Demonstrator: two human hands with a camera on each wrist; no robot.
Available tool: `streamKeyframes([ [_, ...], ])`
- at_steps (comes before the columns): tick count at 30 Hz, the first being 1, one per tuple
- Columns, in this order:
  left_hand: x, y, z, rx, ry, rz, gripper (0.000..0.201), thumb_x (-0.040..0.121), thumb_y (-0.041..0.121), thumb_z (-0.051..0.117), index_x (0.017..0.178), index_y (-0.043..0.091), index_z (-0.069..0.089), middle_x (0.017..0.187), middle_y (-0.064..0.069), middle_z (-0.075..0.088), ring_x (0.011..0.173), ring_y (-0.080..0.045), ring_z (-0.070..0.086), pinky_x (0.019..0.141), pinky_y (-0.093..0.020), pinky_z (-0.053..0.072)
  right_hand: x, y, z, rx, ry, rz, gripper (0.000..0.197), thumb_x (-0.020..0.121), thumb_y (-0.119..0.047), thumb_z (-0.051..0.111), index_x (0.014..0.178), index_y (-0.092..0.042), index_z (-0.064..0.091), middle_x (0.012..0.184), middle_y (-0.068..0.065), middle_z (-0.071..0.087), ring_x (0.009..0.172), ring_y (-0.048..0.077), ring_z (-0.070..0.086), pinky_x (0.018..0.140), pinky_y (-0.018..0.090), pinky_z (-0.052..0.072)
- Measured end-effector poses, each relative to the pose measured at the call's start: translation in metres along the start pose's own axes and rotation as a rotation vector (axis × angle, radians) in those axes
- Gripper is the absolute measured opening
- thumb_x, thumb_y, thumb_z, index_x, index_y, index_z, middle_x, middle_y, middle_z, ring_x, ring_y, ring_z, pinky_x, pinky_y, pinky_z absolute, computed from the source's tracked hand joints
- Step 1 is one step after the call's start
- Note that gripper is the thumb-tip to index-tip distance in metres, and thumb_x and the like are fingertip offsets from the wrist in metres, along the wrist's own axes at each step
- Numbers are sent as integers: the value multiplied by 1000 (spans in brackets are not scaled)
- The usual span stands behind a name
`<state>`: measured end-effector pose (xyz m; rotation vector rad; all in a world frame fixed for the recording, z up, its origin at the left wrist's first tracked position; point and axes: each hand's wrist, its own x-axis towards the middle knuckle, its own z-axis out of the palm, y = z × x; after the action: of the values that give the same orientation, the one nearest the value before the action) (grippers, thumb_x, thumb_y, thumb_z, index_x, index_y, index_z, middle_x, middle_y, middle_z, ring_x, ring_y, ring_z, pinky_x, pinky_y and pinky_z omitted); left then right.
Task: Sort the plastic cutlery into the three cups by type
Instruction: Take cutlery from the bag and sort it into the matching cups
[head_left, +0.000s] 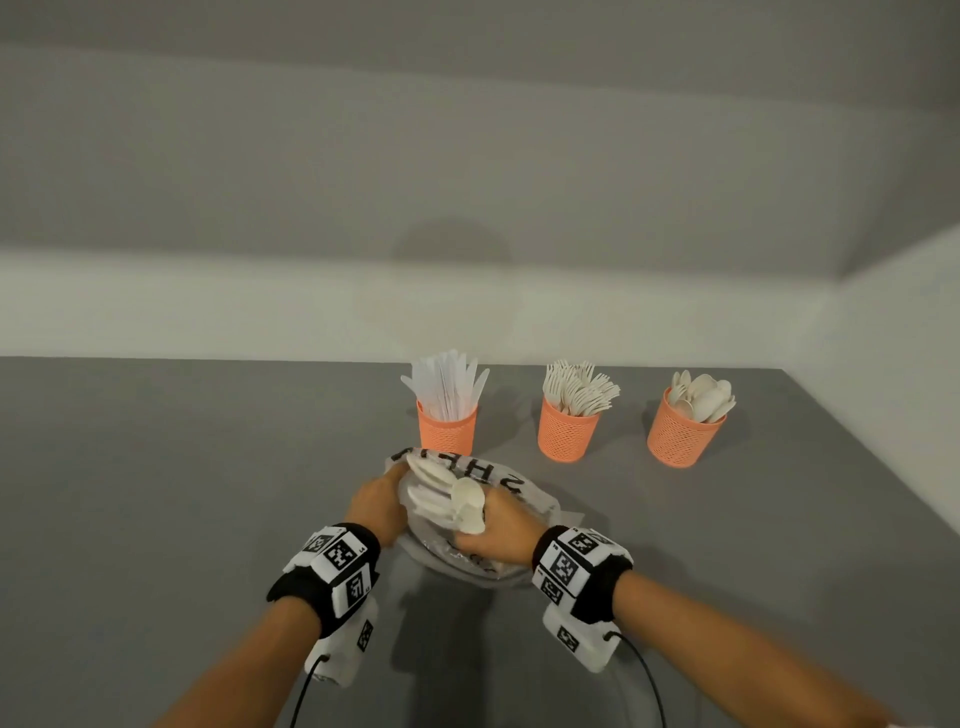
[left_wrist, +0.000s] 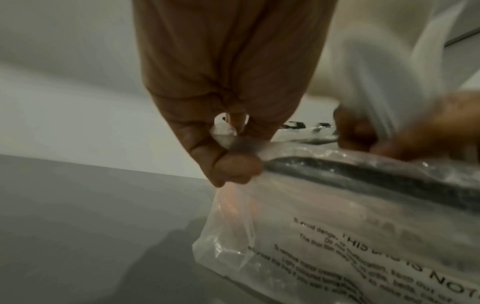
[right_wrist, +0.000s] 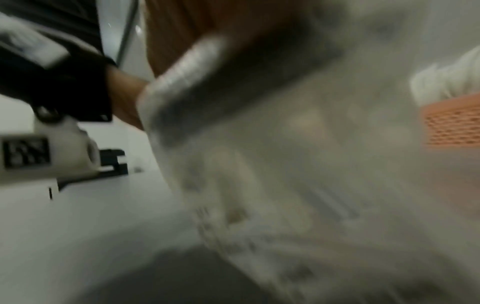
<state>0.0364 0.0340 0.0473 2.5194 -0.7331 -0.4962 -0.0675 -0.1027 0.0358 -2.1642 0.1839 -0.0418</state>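
Note:
A clear plastic bag (head_left: 511, 486) with black print lies on the grey table in front of me. My left hand (head_left: 376, 501) pinches the bag's edge (left_wrist: 233, 144) between thumb and finger. My right hand (head_left: 498, 527) grips a bundle of white spoons (head_left: 449, 501) at the bag's mouth. Three orange mesh cups stand behind: one with knives (head_left: 448, 434), one with forks (head_left: 567, 434) and one with spoons (head_left: 684, 436). The right wrist view is blurred; it shows the bag (right_wrist: 298, 154) up close and an orange cup (right_wrist: 451, 121) at the right.
The grey table (head_left: 182, 467) stretches to the left of the bag, and a pale wall runs behind the cups. The table's right edge (head_left: 872, 467) passes close to the spoon cup. Cables hang from both wrist cameras.

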Motion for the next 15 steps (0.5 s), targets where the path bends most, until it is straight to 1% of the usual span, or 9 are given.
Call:
streamKeyframes([
  [1,2,-3,-1,6,10,-15,59,85,-2,39,140,20,33,114,-20,61,86,-36,63,66,-32,51,3,-7,-1,67,52,-9,29,74,-14,66,102,-8,64,95,-2,68,85,5,62,74,12,47],
  [3,2,-8,-4,38,20,-48,62,83,-4,38,140,21,34,114,-20,61,94,-36,62,77,-35,52,10,-22,-13,224,168,11,10,78,-6,65,82,-16,64,74,-5,65,64,-3,61,62,13,49],
  [5,-1,-11,-12,107,16,-98,58,85,0,42,139,20,37,121,-20,56,106,-36,58,90,-37,48,16,-34,-30,342,269,34,22,84,0,60,74,-18,60,63,-5,61,50,-3,57,54,13,49],
  [7,-6,-8,-24,203,0,-141,49,88,8,46,135,20,43,130,-18,45,114,-35,53,99,-39,44,19,-41,-48,439,385,36,21,86,-1,57,68,-12,58,57,-1,59,46,0,56,56,17,50],
  [9,-11,5,-39,217,102,-92,38,90,14,48,127,17,51,132,-17,40,118,-35,47,101,-40,41,20,-41,-63,518,513,62,21,84,-4,57,64,-10,57,53,0,57,44,6,54,61,23,50],
  [11,-16,28,-53,16,265,75,29,91,16,51,118,12,58,127,-15,46,113,-29,50,97,-35,41,21,-36,-74,605,618,107,27,82,-3,56,56,-10,55,46,-3,55,40,7,51,57,24,47],
  [12,-18,42,-57,-155,295,151,25,92,17,51,113,10,60,120,-12,52,106,-24,53,91,-30,42,20,-33,-78,668,661,119,28,82,-2,56,55,-10,54,43,-4,55,38,7,50,52,22,46],
  [13,-19,57,-59,-355,264,174,21,93,18,50,108,9,60,110,-9,57,98,-20,54,83,-24,43,20,-31,-83,728,699,126,27,82,0,55,57,-9,53,41,-5,54,36,7,49,47,21,45],
  [15,-16,83,-53,-815,48,62,17,95,22,45,96,10,58,91,-5,58,84,-17,53,71,-21,41,15,-29,-90,824,775,123,23,84,2,54,62,-7,53,40,-5,52,35,8,47,43,20,43],
])
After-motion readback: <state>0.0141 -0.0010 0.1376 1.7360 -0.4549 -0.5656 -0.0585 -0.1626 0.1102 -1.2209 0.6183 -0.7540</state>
